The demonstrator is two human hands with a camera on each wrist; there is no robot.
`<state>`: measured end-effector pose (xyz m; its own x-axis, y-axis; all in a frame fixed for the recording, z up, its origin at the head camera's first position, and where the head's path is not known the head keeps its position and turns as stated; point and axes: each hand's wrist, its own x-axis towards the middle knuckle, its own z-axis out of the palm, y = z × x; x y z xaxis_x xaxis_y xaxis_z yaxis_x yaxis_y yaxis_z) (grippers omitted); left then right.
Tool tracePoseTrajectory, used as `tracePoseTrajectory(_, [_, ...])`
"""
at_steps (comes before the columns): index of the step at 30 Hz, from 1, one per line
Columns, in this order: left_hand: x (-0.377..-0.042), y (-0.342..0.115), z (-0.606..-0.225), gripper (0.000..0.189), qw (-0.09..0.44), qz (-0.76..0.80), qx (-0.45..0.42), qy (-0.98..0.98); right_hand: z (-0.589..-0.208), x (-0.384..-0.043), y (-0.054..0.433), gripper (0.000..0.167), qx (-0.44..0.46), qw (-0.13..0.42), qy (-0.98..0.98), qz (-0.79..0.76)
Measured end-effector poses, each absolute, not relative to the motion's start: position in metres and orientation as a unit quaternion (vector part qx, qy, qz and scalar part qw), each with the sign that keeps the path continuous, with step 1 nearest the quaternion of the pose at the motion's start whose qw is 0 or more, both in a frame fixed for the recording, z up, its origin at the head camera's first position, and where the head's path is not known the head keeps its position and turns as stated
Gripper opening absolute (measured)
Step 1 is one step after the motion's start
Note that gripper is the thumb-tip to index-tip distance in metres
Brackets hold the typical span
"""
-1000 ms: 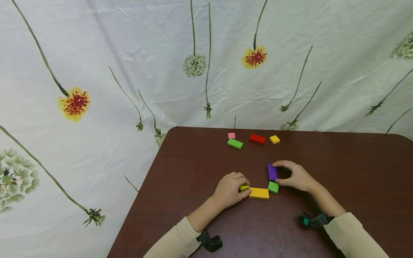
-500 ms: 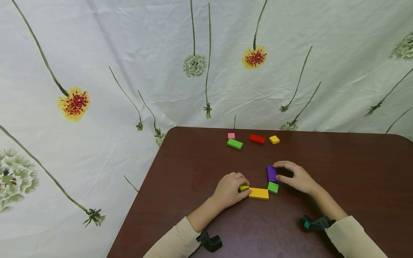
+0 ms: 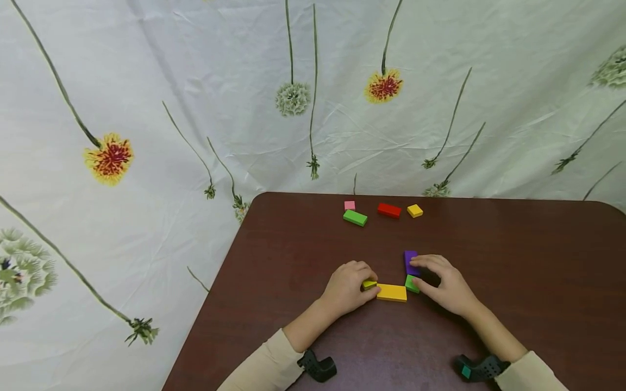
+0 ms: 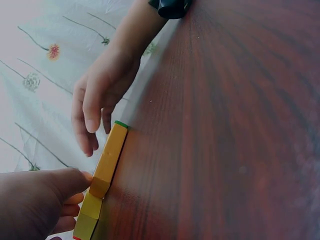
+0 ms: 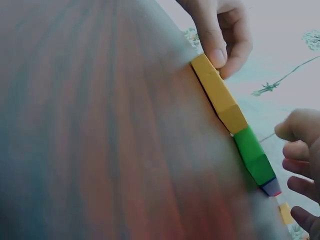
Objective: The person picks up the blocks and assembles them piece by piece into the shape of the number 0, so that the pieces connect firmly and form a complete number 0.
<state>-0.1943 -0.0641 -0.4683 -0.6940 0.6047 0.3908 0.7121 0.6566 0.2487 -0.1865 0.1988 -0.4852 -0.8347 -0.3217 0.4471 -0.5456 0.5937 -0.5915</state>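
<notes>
Two hands worked at the near middle of the brown table (image 3: 513, 255). Left hand (image 3: 348, 288), fingers curled, pinched a small yellow-green block (image 3: 369, 284) touching the left end of an orange-yellow bar (image 3: 392, 292). Right hand (image 3: 446, 282), fingers loosely spread, touched the purple block (image 3: 409, 262) and small green block (image 3: 411, 283) at the bar's right end. Far off lay pink (image 3: 349, 205), green (image 3: 355, 218), red (image 3: 389, 210) and yellow (image 3: 414, 210) blocks. No containers seen.

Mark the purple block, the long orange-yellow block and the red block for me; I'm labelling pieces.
purple block (image 3: 409, 258), head view, its far top face.
long orange-yellow block (image 3: 392, 292), head view, middle of its top.
red block (image 3: 389, 210), head view, middle of its top.
</notes>
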Motion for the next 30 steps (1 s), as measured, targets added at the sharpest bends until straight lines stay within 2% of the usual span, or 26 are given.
tracePoseTrajectory(10, [-0.1945,-0.0647,-0.4687,0.017,0.140,-0.196,-0.368,-0.898,-0.4937,-0.1847,0.1953,0.036,0.241,0.169,-0.884,0.364])
tracePoseTrajectory(23, [-0.1960,-0.0635,-0.4702,0.018,0.148,-0.190,-0.373,-0.896,-0.4938,-0.1850,0.1951,0.033,0.242,0.168,-0.887,0.355])
tracePoseTrajectory(30, [-0.2004,-0.0672,-0.4673,0.017,0.127,-0.203,-0.371,-0.897,-0.4948,-0.1853,0.1932,0.033,0.241,0.169,-0.885,0.361])
